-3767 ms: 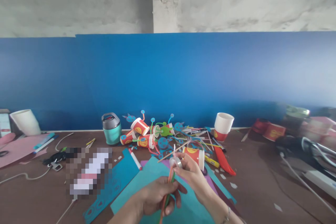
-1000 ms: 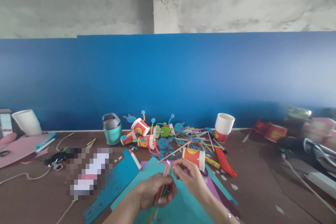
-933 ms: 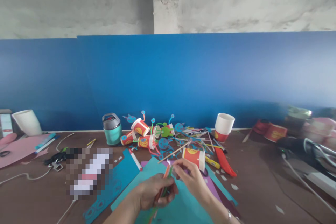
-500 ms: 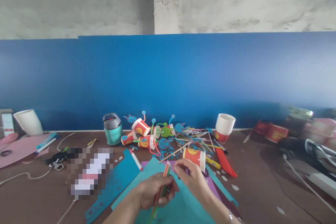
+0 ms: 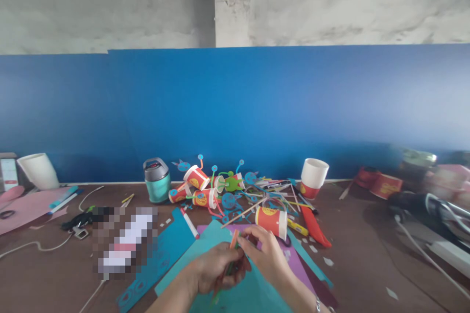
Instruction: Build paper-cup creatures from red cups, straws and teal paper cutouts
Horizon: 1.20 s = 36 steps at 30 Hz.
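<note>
My left hand [image 5: 220, 269] is closed around a thin bundle of orange and green strips [image 5: 234, 238], held above the teal sheet [image 5: 257, 288]. The orange end sticks up past my thumb. Beside it, the fingers of my right hand [image 5: 262, 249] are pinched together at that upper end; anything between the fingertips is too small to make out. A red and white paper cup [image 5: 271, 221] lies on its side just behind my right hand. More decorated cups [image 5: 204, 198] with blue and green paper pieces lie in a heap farther back.
A teal jar [image 5: 157, 183] stands at the back left. An upright cup [image 5: 314, 178] is at the back right, near a red pouch [image 5: 316, 227]. A marker [image 5: 190, 224] lies left of centre; paper scraps [image 5: 328, 261] are scattered right. Cables run along both sides.
My right hand has come closer to my left and now meets the top of the strips. The pale, clear bit seen there earlier is no longer visible.
</note>
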### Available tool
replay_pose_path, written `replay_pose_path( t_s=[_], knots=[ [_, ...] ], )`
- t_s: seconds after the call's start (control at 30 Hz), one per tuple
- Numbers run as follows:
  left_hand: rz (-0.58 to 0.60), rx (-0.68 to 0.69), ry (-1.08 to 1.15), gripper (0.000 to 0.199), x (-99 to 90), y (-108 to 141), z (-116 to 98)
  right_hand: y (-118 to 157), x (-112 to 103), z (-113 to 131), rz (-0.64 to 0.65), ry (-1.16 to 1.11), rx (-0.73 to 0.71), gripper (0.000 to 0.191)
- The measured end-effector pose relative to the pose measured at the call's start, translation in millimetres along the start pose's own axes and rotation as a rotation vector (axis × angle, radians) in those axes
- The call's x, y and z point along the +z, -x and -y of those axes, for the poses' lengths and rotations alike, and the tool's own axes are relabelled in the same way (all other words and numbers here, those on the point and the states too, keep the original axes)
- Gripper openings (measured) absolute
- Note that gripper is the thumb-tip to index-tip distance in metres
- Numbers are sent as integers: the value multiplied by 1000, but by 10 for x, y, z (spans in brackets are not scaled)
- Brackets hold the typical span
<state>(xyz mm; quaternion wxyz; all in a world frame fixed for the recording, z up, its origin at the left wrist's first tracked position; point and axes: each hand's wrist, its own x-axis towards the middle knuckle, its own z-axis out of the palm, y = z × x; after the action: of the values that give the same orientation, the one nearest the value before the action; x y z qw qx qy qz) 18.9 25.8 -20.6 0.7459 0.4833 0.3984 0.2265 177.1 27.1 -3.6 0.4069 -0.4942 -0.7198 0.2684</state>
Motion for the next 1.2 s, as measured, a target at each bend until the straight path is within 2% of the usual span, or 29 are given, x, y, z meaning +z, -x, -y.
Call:
replay_pose_path(
  t_s=[0.2,0.37,0.47,0.53,0.63,0.7,0.9,1.1,1.2],
  knots=[
    [61,7,-69,46,32,77,-87,15,-17,43,57,-87,27,27],
    [59,-67,-82,45,67,123,-136,17,6,-38,59,-56,46,29],
    [105,-92,-51,43,62,123,-134,23,-28,-37,-12,-31,-36,28],
    [139,-123,-14,40,49,118,-127,36,-82,3,-7,-90,-128,26],
    [174,-167,16,34,26,120,-129,61,-174,76,118,-219,-232,22],
    [190,-176,-3,31,14,133,-141,70,-215,104,187,-246,-250,20],
    [268,-230,-132,26,-11,175,-197,46,-235,93,314,-205,-190,10],
    [199,-176,-272,27,-11,225,-217,32,-223,130,394,-217,-79,5],
    [188,-139,-235,30,-20,230,-219,39,-232,131,363,-232,-79,16]
  ],
)
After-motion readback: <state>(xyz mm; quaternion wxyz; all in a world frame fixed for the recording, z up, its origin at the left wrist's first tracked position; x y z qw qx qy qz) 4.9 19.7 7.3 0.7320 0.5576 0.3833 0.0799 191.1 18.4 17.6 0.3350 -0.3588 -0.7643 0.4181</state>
